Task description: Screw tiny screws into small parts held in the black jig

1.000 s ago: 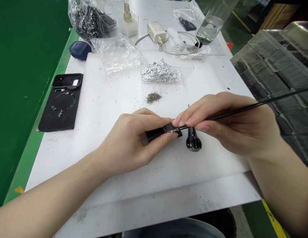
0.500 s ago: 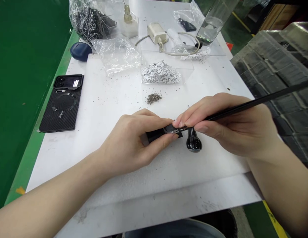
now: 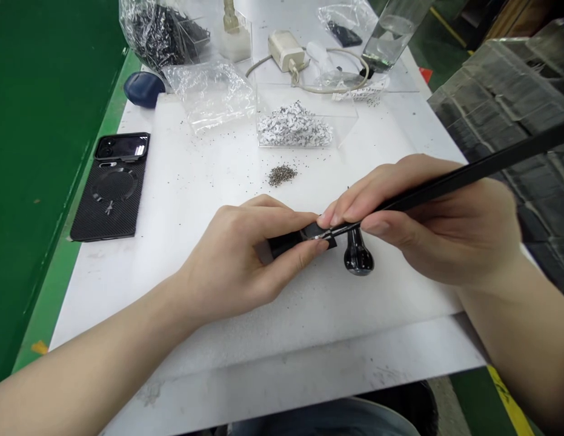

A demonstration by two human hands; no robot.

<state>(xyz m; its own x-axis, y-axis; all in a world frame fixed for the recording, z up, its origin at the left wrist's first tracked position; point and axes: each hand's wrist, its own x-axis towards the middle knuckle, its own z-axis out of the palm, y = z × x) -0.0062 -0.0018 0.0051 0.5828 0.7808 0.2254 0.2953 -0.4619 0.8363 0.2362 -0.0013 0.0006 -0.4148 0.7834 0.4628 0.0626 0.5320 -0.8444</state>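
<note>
The left hand point(image 3: 236, 257) lay low over the white sheet point(image 3: 195, 175) that covered much of the surface point(image 3: 354, 357), its grip clamped on a small black part point(image 3: 286, 243), with the thumb along the near side and a finger along the far side. The black part sat near the middle of the view, its right end showing past the fingertips. The right hand point(image 3: 454, 230) had its grip pinched around a long black tool point(image 3: 436, 188), which slanted up to the right; the tool's narrow tip met the exposed end of the black part, and whether that tip held anything was too small to tell. Just beside the fingers of the right hand, on the nearer side, lay a black tool with a rounded end point(image 3: 358, 260), its thin far end partly hidden by the hand. Beyond the hands was a small pile of tiny metallic-looking pieces point(image 3: 282, 175), with more specks scattered around it. Behind that stood a clear tray point(image 3: 344, 121) holding white bits point(image 3: 295, 128). A black phone point(image 3: 111, 194) lay at the left, and a white charger point(image 3: 285, 49) with its cable point(image 3: 354, 89) rested behind the tray.
</note>
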